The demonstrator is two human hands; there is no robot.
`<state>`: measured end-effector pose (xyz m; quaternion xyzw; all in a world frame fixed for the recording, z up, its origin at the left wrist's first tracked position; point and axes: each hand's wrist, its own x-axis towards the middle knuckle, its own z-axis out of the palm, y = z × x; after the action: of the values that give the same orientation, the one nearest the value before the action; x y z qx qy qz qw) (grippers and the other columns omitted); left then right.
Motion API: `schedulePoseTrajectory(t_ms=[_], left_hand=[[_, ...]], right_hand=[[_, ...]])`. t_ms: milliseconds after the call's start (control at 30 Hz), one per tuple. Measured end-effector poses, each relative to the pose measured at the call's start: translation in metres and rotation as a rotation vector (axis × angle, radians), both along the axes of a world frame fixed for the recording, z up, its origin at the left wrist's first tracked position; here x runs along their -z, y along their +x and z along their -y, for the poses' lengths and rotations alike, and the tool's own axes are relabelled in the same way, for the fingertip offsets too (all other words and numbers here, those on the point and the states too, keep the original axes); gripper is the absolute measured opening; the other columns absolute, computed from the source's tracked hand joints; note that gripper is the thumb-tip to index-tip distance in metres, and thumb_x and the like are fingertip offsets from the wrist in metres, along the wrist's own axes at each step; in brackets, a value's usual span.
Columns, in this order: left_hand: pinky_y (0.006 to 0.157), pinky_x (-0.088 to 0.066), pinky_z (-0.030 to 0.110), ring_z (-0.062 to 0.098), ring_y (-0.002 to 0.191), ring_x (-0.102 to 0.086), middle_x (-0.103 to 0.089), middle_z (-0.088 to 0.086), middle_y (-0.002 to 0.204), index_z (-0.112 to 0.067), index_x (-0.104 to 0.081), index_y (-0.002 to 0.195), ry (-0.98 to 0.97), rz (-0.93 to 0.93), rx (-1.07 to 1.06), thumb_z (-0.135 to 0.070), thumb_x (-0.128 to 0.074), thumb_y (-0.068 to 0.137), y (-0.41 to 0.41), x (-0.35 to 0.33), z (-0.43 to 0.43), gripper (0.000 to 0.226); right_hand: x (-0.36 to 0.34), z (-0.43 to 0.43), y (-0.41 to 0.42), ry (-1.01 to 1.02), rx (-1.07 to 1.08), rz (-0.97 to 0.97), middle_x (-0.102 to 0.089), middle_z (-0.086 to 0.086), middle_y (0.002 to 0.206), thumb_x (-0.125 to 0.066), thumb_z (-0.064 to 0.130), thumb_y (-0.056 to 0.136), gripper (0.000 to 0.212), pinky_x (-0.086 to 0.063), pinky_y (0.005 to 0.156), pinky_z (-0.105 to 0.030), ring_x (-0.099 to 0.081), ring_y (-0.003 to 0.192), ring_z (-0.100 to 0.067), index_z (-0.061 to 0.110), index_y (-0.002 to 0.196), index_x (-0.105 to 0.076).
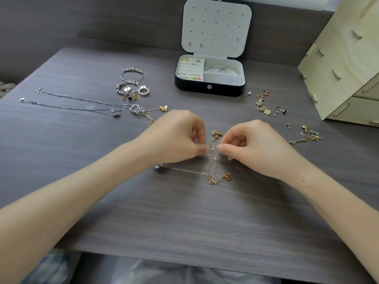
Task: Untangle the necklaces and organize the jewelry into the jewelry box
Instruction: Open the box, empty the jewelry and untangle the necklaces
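Both left hand, right hand fingers pinch tangled chains; two necklaces laid apart; one jewelry box

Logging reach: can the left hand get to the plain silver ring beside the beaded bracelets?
Probably yes, once freed: the left hand pinches the tangled gold chains, and only a flat butterfly-pendant necklace lies between it and the plain silver ring.
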<state>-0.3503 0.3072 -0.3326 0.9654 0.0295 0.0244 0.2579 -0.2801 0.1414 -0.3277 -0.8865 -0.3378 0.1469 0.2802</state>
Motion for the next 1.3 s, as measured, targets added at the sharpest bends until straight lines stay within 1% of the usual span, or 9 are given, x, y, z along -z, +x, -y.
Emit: schedulePoseTrajectory(t_ms=[167, 467, 633, 767, 900, 1000, 1067, 1200, 1300], left_hand=[[0.063, -0.043, 0.026, 0.005, 0.062, -0.05, -0.056, -0.008, 0.067, -0.027, -0.059, 0.064, -0.039, -0.056, -0.024, -0.034, -0.073, 0.073, -0.004, 0.004, 0.005, 0.019], [0.059, -0.037, 0.02, 0.001, 0.061, -0.048, -0.057, -0.009, 0.07, -0.028, -0.063, 0.068, -0.077, -0.051, -0.02, -0.029, -0.071, 0.074, -0.005, 0.008, 0.002, 0.011], [0.064, -0.04, 0.022, 0.002, 0.066, -0.049, -0.055, -0.01, 0.071, -0.029, -0.065, 0.072, -0.095, -0.037, -0.007, -0.024, -0.071, 0.074, -0.008, 0.009, 0.0, 0.008], [0.063, -0.04, 0.018, 0.003, 0.067, -0.05, -0.055, -0.012, 0.072, -0.031, -0.063, 0.07, -0.104, -0.002, 0.001, -0.015, -0.067, 0.073, -0.01, 0.011, -0.001, 0.017], [0.065, -0.042, 0.019, 0.005, 0.072, -0.051, -0.055, -0.012, 0.074, -0.035, -0.061, 0.072, -0.113, 0.03, 0.051, -0.01, -0.063, 0.071, -0.014, 0.012, -0.003, 0.026], [0.064, -0.04, 0.016, 0.005, 0.073, -0.051, -0.055, -0.013, 0.074, -0.033, -0.063, 0.071, -0.129, 0.059, 0.046, -0.03, -0.064, 0.071, -0.014, 0.012, 0.001, 0.004], [0.063, -0.038, 0.015, 0.005, 0.071, -0.051, -0.055, -0.012, 0.073, -0.031, -0.062, 0.07, -0.128, 0.059, 0.021, -0.041, -0.07, 0.073, -0.014, 0.013, 0.004, 0.014], [0.06, -0.034, 0.013, 0.001, 0.067, -0.047, -0.053, -0.012, 0.072, -0.031, -0.059, 0.069, -0.09, 0.06, 0.0, -0.038, -0.075, 0.07, -0.012, 0.016, 0.008, 0.017], [0.061, -0.035, 0.013, 0.0, 0.068, -0.048, -0.055, -0.012, 0.073, -0.03, -0.061, 0.071, -0.086, 0.043, -0.003, -0.034, -0.075, 0.07, -0.012, 0.016, 0.008, 0.015]], right_hand=[[0.002, -0.012, 0.003, -0.044, -0.002, 0.02, -0.059, 0.014, 0.062, -0.068, 0.029, 0.082, 0.011, -0.042, 0.064, -0.024, -0.055, 0.065, -0.006, 0.024, 0.073, -0.066], [0.009, -0.016, 0.008, -0.04, -0.031, 0.028, -0.059, 0.012, 0.064, -0.069, 0.029, 0.081, 0.019, -0.041, 0.064, -0.025, -0.05, 0.061, -0.002, 0.032, 0.066, -0.059], [0.011, -0.008, 0.013, -0.045, -0.068, 0.024, -0.057, 0.01, 0.061, -0.063, 0.018, 0.086, 0.01, -0.034, 0.059, -0.019, -0.049, 0.057, 0.007, 0.026, 0.08, -0.066], [0.01, -0.002, 0.018, -0.022, -0.055, 0.102, -0.053, 0.008, 0.061, -0.06, 0.017, 0.085, 0.02, -0.032, 0.056, -0.021, -0.047, 0.058, 0.001, 0.036, 0.091, -0.059], [0.009, 0.001, 0.021, -0.045, -0.082, 0.155, -0.053, 0.008, 0.062, -0.061, 0.024, 0.086, 0.025, -0.03, 0.055, -0.011, -0.048, 0.063, 0.0, 0.043, 0.102, -0.061], [0.012, -0.003, 0.021, -0.048, -0.103, 0.168, -0.05, 0.009, 0.06, -0.062, 0.031, 0.086, 0.012, -0.028, 0.053, -0.013, -0.047, 0.062, 0.002, 0.041, 0.092, -0.06], [0.013, -0.006, 0.023, -0.051, -0.102, 0.17, -0.05, 0.011, 0.06, -0.063, 0.032, 0.086, 0.006, -0.026, 0.052, -0.015, -0.047, 0.061, 0.003, 0.037, 0.084, -0.058], [0.013, -0.006, 0.025, -0.037, -0.08, 0.186, -0.05, 0.016, 0.06, -0.06, 0.032, 0.087, 0.009, -0.029, 0.053, -0.014, -0.047, 0.061, 0.006, 0.032, 0.079, -0.057], [0.016, -0.007, 0.028, 0.034, -0.026, 0.211, -0.053, 0.013, 0.065, -0.06, 0.03, 0.088, 0.007, -0.032, 0.061, -0.025, -0.047, 0.062, 0.001, 0.03, 0.081, -0.06]])
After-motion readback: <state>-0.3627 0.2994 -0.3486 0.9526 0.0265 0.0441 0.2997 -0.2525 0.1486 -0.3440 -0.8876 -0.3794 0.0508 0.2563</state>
